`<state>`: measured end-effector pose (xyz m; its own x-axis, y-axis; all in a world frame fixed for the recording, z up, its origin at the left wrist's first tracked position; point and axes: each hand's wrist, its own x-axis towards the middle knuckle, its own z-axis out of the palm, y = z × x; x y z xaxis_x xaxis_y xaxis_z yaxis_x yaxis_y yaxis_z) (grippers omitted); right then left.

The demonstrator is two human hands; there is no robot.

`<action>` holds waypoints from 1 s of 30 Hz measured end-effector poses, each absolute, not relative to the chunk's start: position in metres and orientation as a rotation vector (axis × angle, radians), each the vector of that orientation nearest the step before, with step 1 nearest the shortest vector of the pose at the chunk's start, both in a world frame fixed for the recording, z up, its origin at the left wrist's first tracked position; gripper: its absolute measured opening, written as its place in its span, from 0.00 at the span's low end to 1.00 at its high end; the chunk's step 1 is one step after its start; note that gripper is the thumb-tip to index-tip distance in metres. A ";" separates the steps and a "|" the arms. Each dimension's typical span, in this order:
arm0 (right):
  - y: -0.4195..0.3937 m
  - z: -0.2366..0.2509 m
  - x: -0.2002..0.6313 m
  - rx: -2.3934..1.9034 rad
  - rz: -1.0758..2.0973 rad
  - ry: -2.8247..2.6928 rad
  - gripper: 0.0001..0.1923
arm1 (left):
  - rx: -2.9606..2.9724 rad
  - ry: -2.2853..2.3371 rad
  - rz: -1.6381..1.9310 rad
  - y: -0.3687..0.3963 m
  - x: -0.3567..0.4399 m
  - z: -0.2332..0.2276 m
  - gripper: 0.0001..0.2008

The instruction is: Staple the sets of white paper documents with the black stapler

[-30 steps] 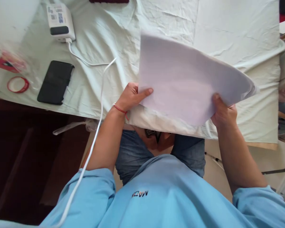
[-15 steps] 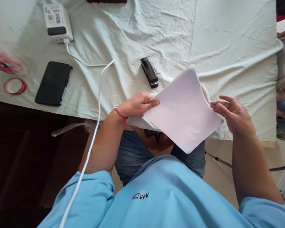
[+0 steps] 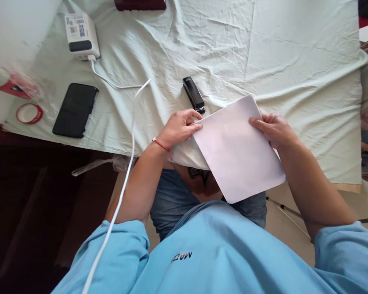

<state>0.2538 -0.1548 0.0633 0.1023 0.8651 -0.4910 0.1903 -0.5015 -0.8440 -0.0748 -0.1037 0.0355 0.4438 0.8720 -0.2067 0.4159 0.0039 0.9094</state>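
Note:
White paper [image 3: 241, 153], seemingly a small stack of sheets, is held up at the table's front edge, its near corner over my lap. My left hand [image 3: 182, 127], with a red string bracelet at the wrist, pinches its far left corner between thumb and fingers. On the right edge, my right hand [image 3: 272, 127] is closed with the thumb on top and the fingers hidden beneath. A black stapler [image 3: 193, 94] lies on the cloth just beyond my left hand, close to the paper's far left corner.
A pale cloth [image 3: 221, 49] covers the table. To the left lie a black phone [image 3: 75, 110], a red roll or band [image 3: 29, 113], a red-and-white cup [image 3: 14, 83] in plastic and a white power adapter [image 3: 82, 36]. Its white cable [image 3: 129, 167] crosses in front of my left arm.
My right hand has moved left and closed on the paper's right edge. The paper has turned slightly, its near corner swinging left. My left hand has shifted a little away from me.

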 end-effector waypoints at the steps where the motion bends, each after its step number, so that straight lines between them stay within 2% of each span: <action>1: -0.149 0.060 0.253 -1.796 1.455 -0.978 0.14 | 1.572 1.234 0.589 -0.103 -0.075 0.033 0.12; 5: -0.130 0.051 0.248 -1.877 1.451 -0.873 0.09 | 1.592 1.470 0.790 -0.097 -0.068 0.023 0.16; 9: -0.117 0.041 0.248 -1.889 1.383 -0.875 0.09 | 1.636 1.652 0.888 -0.083 -0.060 0.002 0.17; 15: -0.102 0.031 0.254 -1.865 1.395 -0.884 0.12 | 1.729 1.529 1.098 -0.067 -0.062 -0.034 0.15; 20: -0.098 0.033 0.257 -1.907 1.351 -0.881 0.11 | 1.790 1.498 1.151 -0.075 -0.060 -0.027 0.20; 30: -0.097 0.026 0.266 -1.820 1.400 -0.889 0.13 | 1.962 1.486 1.180 -0.082 -0.063 -0.028 0.22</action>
<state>0.2665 -0.0975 0.0256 0.1935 0.8318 -0.5203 0.1169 -0.5461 -0.8295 -0.0627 -0.0824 -0.0277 0.0736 0.9231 0.3775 0.5766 -0.3482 0.7391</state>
